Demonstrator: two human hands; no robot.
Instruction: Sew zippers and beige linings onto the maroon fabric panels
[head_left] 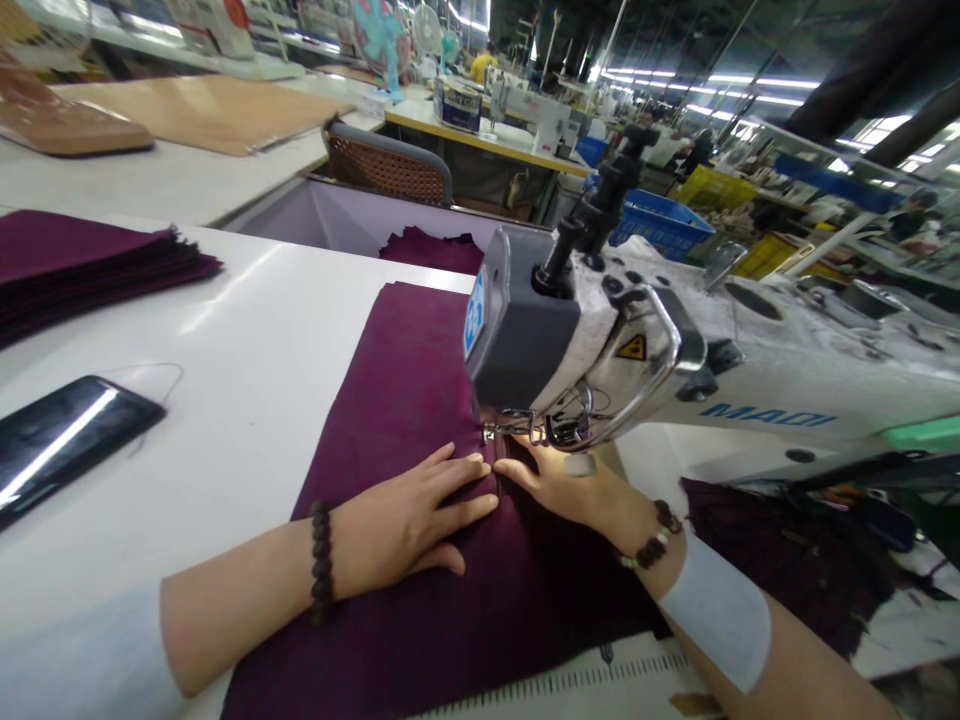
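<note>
A dark purple fabric panel point(420, 360) lies on the white sewing table, passing under the presser foot point(489, 434) of a sewing machine point(720, 370). A seam line runs down the cloth towards me from the foot. My left hand point(412, 520) rests flat on the fabric left of that seam, fingers stretched out and apart, tips close to the foot. My right hand point(570, 485) lies on the cloth at the seam's right side, thumb extended towards the left fingertips. The machine head partly hides its other fingers. Neither hand is gripping anything visible.
A stack of purple cloth pieces point(82, 265) sits at the left, above a black phone point(67, 435). More purple fabric point(431, 248) lies in a bin point(322, 220) beyond the table. Dark cloth point(795, 560) is bunched at right. A printed ruler point(570, 680) runs along the near edge.
</note>
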